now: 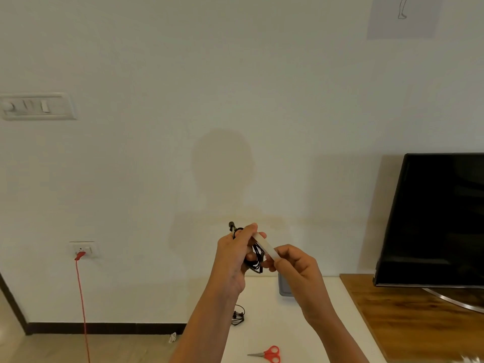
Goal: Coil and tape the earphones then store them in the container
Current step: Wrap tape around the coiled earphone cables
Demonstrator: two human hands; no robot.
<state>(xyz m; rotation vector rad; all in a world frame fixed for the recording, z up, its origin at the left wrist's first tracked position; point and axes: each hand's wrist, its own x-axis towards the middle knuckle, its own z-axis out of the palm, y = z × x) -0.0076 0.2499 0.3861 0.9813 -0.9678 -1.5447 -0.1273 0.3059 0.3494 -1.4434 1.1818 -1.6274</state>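
My left hand (234, 254) grips a coil of black earphones (256, 259), raised in front of the wall above the white table (262, 323). The jack end of the cord sticks up above my fingers. A strip of pale tape (264, 244) runs from my left fingertips down to my right hand (293, 263), which pinches its lower end beside the coil. A grey container (284, 288) stands on the table behind my right hand, mostly hidden by it. A second bundle of black earphones (237, 316) lies on the table beside my left forearm.
Red-handled scissors (268, 353) lie near the table's front edge. A black TV (434, 218) stands on a wooden surface (408, 318) at the right. A red cable (82, 305) hangs from a wall socket at the left. A small crumpled scrap (172, 337) lies on the floor.
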